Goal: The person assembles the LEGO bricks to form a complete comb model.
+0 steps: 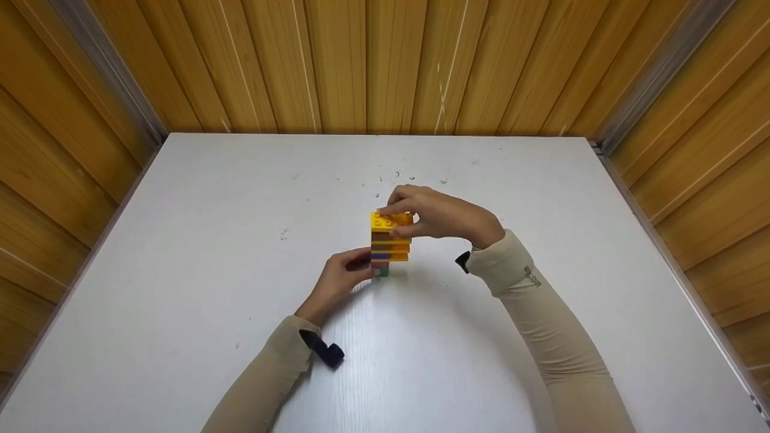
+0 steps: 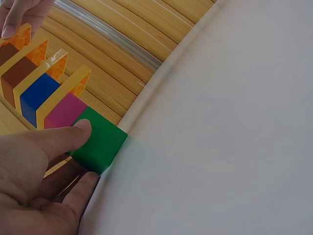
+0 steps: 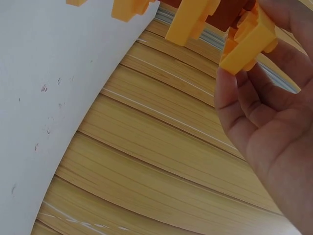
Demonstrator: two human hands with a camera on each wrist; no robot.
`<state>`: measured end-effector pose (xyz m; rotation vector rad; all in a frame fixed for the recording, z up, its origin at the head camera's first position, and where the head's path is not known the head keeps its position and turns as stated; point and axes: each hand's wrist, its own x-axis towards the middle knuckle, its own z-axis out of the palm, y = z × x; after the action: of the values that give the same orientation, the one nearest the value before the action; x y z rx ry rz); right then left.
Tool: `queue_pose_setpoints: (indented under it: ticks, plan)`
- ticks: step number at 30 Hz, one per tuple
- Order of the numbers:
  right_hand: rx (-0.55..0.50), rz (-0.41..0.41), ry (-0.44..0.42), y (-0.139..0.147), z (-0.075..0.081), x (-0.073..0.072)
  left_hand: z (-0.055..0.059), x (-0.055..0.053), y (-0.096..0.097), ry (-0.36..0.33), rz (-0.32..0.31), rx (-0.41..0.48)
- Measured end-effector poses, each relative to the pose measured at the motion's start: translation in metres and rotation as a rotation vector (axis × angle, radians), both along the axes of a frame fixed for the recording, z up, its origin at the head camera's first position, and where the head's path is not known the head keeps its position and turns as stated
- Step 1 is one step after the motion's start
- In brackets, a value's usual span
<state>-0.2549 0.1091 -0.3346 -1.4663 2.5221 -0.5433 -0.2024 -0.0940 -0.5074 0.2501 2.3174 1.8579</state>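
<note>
A tower of toy building bricks stands upright on the white table (image 1: 210, 240). At its foot is a green brick (image 2: 105, 137), with a magenta brick (image 2: 64, 111), a blue brick (image 2: 38, 95) and brown bricks (image 2: 17, 78) above, separated by yellow plates that jut out to the right. My left hand (image 1: 338, 281) grips the tower low down, its thumb on the green brick. On top lies a yellow plate (image 1: 382, 223), pinched between the thumb and fingers of my right hand (image 1: 445, 215). In the right wrist view that plate (image 3: 252, 41) sits against a brown brick (image 3: 227, 14).
Wood-look panel walls (image 1: 337, 66) rise behind the table and on both sides. Small dark marks (image 1: 397, 174) dot the tabletop beyond the tower. A black strap (image 1: 325, 349) is on the left wrist, another (image 1: 462, 262) on the right.
</note>
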Motion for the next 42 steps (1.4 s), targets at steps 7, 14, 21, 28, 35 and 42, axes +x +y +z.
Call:
queue_pose_setpoints:
  ticks: [7, 14, 21, 28, 35, 42]
  plan:
    - [0.024, -0.018, -0.016, 0.0001, 0.0029, 0.0008, 0.0008, -0.0002, 0.0013, -0.015, -0.002, 0.010]
    - [0.038, -0.029, -0.016, -0.0008, 0.0031, 0.0012, 0.0007, -0.0004, 0.0015, 0.000, -0.014, 0.015]
    - [0.052, -0.029, -0.002, -0.0034, 0.0019, 0.0022, -0.0005, 0.0003, 0.0007, -0.008, -0.011, 0.013]
    - [0.053, -0.040, -0.015, -0.0052, 0.0024, 0.0037, -0.0008, 0.0012, -0.0008, -0.016, -0.008, -0.011]
    - [0.046, -0.035, 0.002, -0.0070, 0.0009, 0.0040, -0.0015, 0.0012, -0.0026, -0.017, -0.010, 0.004]
    - [0.050, -0.038, 0.010, -0.0096, -0.0019, 0.0015, -0.0038, -0.0013, -0.0062, -0.018, -0.014, 0.019]
